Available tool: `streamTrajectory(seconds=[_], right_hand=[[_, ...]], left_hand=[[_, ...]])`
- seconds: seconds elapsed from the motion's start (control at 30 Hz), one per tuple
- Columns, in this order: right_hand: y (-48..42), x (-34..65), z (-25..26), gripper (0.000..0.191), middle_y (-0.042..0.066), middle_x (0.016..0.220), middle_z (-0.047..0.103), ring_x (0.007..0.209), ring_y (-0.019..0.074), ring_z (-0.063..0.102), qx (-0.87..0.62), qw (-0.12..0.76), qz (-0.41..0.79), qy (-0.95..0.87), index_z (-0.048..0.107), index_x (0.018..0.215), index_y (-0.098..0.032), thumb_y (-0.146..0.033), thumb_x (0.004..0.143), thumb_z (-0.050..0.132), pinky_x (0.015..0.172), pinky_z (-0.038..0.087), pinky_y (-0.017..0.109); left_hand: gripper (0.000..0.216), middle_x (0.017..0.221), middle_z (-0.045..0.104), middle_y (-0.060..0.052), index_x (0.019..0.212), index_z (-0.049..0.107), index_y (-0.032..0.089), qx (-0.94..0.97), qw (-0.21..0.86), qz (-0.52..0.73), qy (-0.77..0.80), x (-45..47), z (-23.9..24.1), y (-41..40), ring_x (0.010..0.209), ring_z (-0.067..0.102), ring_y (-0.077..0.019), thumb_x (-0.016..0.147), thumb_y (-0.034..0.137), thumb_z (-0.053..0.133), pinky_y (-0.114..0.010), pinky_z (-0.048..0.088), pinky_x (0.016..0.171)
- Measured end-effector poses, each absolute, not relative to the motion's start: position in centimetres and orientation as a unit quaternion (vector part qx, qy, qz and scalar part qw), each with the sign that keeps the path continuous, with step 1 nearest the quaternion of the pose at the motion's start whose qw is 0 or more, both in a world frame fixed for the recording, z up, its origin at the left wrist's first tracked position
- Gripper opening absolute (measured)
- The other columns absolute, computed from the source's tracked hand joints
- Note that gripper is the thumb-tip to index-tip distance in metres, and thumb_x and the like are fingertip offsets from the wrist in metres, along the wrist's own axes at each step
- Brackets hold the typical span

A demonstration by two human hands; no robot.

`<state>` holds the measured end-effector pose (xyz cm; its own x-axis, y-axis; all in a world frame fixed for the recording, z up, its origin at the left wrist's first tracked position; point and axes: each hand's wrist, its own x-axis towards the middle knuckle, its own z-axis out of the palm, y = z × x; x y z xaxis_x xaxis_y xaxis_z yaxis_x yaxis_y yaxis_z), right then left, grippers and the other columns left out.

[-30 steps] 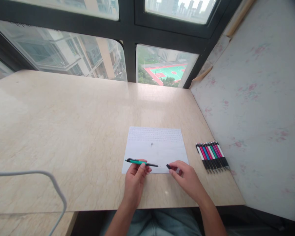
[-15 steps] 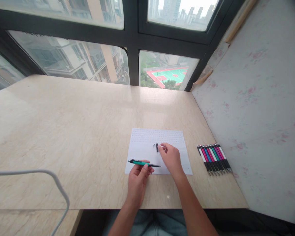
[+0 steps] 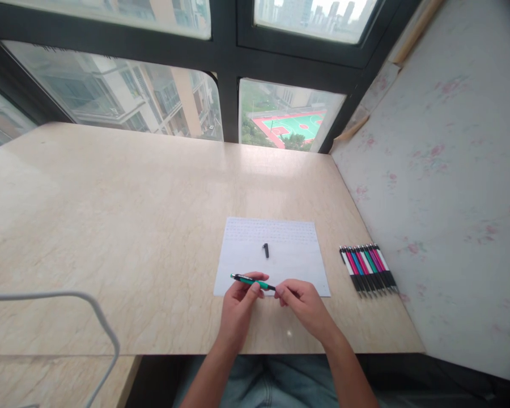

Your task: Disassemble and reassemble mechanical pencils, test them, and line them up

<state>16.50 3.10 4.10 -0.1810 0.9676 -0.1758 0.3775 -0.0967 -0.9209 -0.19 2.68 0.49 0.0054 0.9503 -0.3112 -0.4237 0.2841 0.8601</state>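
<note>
My left hand is closed around the green barrel of a green and black pen, which slants down to the right just above the paper's front edge. At the pen's tip end, the thumb and fingers of my right hand are pinched together, hiding the point. Beyond both hands, a small black piece, shaped like a pen clip or cap, lies on the sheet of paper. Rows of handwriting cover the far part of that sheet.
To the right, several pens lie side by side in a row, with black, white, pink, blue and green parts. A grey cable curves across the left front. The marble-patterned tabletop reaches back to windows, beside a floral-papered wall.
My right hand has moved from beside the black piece down to the pen's tip and closed there. The black piece now lies slightly differently. My left hand keeps its hold.
</note>
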Motion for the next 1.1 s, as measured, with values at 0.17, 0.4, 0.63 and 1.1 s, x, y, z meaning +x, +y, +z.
streamTrajectory(seconds=[0.17, 0.4, 0.63, 1.1], right_hand=[[2.97, 16.73, 3.8, 0.017, 0.002, 0.073, 0.065, 0.068, 0.0152, 0.056, -0.552, 0.355, 0.387, -0.647, 0.068, 0.078, -0.019, -0.027, 0.089, 0.057, 0.064, 0.043, 0.027], [3.11, 16.63, 3.92, 0.025, 0.007, 0.096, 0.068, 0.083, 0.019, 0.062, -0.562, 0.361, 0.376, -0.642, 0.063, 0.105, -0.02, -0.035, 0.085, 0.061, 0.067, 0.049, 0.028], [3.05, 16.86, 3.99, 0.015, 0.005, 0.087, 0.066, 0.082, 0.0183, 0.062, -0.54, 0.391, 0.404, -0.626, 0.063, 0.087, -0.02, -0.033, 0.087, 0.057, 0.069, 0.05, 0.028], [3.06, 16.92, 3.29, 0.039, 0.007, 0.104, 0.067, 0.088, 0.0185, 0.063, -0.559, 0.408, 0.436, -0.576, 0.053, 0.121, -0.021, -0.036, 0.086, 0.059, 0.071, 0.052, 0.028]], left_hand=[[0.021, 0.089, 0.073, -0.009, 0.086, 0.073, 0.015, 0.261, 0.651, 0.54, 0.465, -0.23, 0.44, 2.8, 0.074, 0.06, -0.0162, 0.073, 0.032, 0.076, -0.031, 0.047, 0.077], [0.02, 0.085, 0.071, -0.006, 0.085, 0.074, 0.015, 0.206, 0.672, 0.56, 0.439, -0.09, 0.67, 2.96, 0.075, 0.06, -0.0135, 0.072, 0.03, 0.077, -0.026, 0.047, 0.077], [0.026, 0.083, 0.071, -0.007, 0.09, 0.072, 0.014, 0.219, 0.667, 0.546, 0.457, -0.05, 0.71, 2.97, 0.074, 0.064, -0.0161, 0.073, 0.033, 0.076, -0.03, 0.049, 0.076], [0.026, 0.086, 0.073, -0.009, 0.091, 0.071, 0.014, 0.234, 0.663, 0.541, 0.462, -0.04, 0.67, 3.04, 0.075, 0.065, -0.0175, 0.073, 0.032, 0.076, -0.03, 0.048, 0.075]])
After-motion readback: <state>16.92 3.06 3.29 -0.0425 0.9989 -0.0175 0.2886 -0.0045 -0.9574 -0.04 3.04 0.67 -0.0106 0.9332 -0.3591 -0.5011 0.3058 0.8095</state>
